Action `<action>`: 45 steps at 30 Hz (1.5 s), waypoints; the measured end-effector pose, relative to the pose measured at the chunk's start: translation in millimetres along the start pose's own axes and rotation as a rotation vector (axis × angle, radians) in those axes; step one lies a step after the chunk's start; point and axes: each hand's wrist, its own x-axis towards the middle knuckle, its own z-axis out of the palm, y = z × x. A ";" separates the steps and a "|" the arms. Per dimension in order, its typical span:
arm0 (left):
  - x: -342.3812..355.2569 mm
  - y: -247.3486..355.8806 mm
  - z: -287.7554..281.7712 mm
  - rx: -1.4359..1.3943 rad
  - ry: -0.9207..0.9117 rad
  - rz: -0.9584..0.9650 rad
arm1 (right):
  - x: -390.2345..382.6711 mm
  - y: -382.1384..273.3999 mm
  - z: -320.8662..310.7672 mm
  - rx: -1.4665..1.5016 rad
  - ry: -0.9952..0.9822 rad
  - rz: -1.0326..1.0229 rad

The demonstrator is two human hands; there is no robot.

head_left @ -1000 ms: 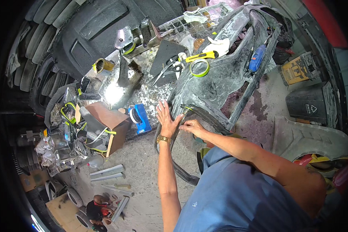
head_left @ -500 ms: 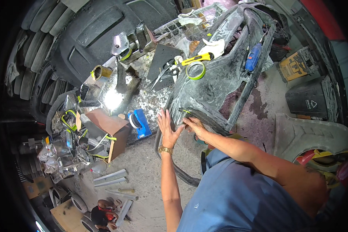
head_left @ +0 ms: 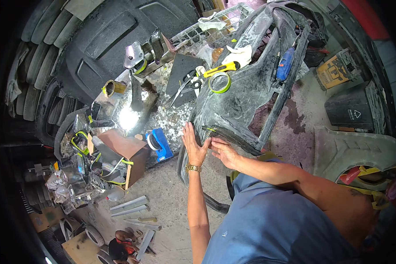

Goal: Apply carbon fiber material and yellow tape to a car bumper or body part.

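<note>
Black bin (head_left: 336, 112) w/ recycling symbol (head_left: 355, 114); L hand (head_left: 195, 147) at pnl (head_left: 235, 101).

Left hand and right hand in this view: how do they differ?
The left hand points its fingers away from the body; the right hand points its fingers toward the left one. A gold-coloured watch circles the left wrist; the right wrist shows none. Both hands are bare and close together, near the dark woven strip.
</note>
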 end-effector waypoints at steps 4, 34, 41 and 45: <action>4.6 1.4 3.3 0.002 -0.020 -0.049 | 6.9 -2.9 0.6 0.054 -0.047 0.035; -103.5 62.2 40.7 -0.996 0.418 -0.539 | 18.9 1.3 3.6 -0.022 0.063 -0.059; -79.1 29.1 69.4 -1.144 0.589 -0.779 | 16.5 14.2 7.5 -0.175 0.044 -0.020; -65.0 31.0 73.8 -1.132 0.599 -0.759 | 18.0 10.2 4.8 -0.270 -0.031 -0.119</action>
